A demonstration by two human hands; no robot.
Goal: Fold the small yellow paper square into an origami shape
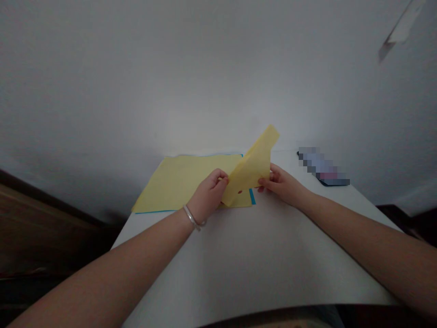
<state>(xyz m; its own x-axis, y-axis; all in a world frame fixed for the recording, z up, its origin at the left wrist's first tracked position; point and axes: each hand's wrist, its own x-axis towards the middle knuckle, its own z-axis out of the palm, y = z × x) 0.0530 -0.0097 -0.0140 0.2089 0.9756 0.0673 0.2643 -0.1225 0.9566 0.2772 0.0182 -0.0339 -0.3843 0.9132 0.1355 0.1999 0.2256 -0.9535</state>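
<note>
A piece of folded yellow paper (254,164) is held up between my two hands, tilted, with one narrow corner pointing up and to the right. A small dark reddish spot shows near its lower edge. My left hand (210,191), with a silver bangle at the wrist, pinches the paper's left end. Thumb and fingers of my right hand (282,183) grip its lower right edge. Beneath and to the left lies a large yellow sheet (180,182), with blue edges showing under it. The held paper and my left hand cover part of that sheet.
The white table (259,255) reaches back to a pale wall (205,77). A phone-like dark object (322,168), its face blurred out, lies at the right rear. Brown wooden furniture (41,218) stands at the left, and something white hangs on the wall at upper right.
</note>
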